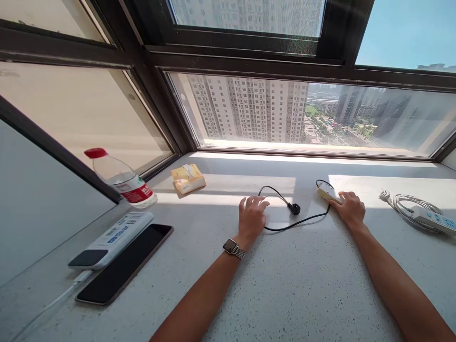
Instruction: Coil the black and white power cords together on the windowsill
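plug (pixel 294 208), black, lies loose on the speckled counter (pixel 285 294); using it as my landmark. i see the left hand (pixel 251 217) just left of the plug, palm down, fingers spread and loosely bent, not closed round anything visible. black cord (pixel 302 220) bends at that hand, so it's likely steadying the loop; contact underneath i can't tell. right hand (pixel 351 209), right of the plug, grips the near end of the white block (pixel 326 192), thumb on one side, probably to stop it sliding as the stiff cord pulls. the cord's slack sags between both hands, near side of the plug.

tissue pack (pixel 188 179) sits left of and beyond the plug, bottle (pixel 124 180) farther left, likely parked out of the way. phone (pixel 124 266) and labelled white device (pixel 117 237) lie side by side, well left and nearer me than the plug, maybe for cable reach. power strip (pixel 432 218), well right of the plug, its pale cable looped, likely for tidiness.
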A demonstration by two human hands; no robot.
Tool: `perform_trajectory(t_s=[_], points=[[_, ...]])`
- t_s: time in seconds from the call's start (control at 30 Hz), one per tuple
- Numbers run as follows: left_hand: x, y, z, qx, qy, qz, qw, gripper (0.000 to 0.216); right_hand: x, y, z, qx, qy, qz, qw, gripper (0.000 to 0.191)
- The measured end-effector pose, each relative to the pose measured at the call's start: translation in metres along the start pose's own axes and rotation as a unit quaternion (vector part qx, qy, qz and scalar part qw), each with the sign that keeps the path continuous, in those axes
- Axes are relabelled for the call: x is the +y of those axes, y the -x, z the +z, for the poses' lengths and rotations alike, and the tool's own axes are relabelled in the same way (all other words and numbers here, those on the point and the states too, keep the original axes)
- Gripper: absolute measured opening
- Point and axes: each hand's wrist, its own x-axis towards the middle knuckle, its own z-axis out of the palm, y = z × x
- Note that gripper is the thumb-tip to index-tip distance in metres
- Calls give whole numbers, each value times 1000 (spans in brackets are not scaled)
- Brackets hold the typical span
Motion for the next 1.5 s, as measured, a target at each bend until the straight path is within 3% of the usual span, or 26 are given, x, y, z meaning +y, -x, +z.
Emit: perform_trajectory(t_s=[0.1,0.2,0.43,0.63,0.77,0.9,0.97,1.0,1.17,1.27,1.4,1.5], points=[[8,2,0,-28,28,72,997,53,-1,1,1,-4,7,0,1000,47],[15,4,5,-25,44,83,995,66,0,0,1,-10,-11,-17,1000,47],[-5,2,18,-13,76,-74,994,77,1,1,2,-54,-129,-154,978,45],[-19,-5,14,-33,210,-180,960,67,-6,4,9,-43,-164,-306,937,61],[-15,-8,6,-1,369,-239,898,61,-6,4,14,0,-131,-298,945,63],[-7,-11,-9,-11,587,-311,747,43,-5,4,19,14,-98,-216,971,56],[-1,-10,-17,-29,674,-279,683,33,-5,5,22,22,-73,-174,982,50],[3,-9,-20,-42,702,-245,667,28,-5,5,24,28,-60,-156,986,46],[28,4,-29,-113,731,-82,668,11,-7,7,20,115,-89,-117,983,41],[41,12,-27,-153,736,-39,658,8,-17,15,8,146,-186,-199,951,44],[49,19,-22,-230,724,-16,650,11,-49,37,-5,107,-233,-359,897,57],[54,25,-18,-306,689,16,656,24,-74,52,-7,84,-227,-391,888,50]])
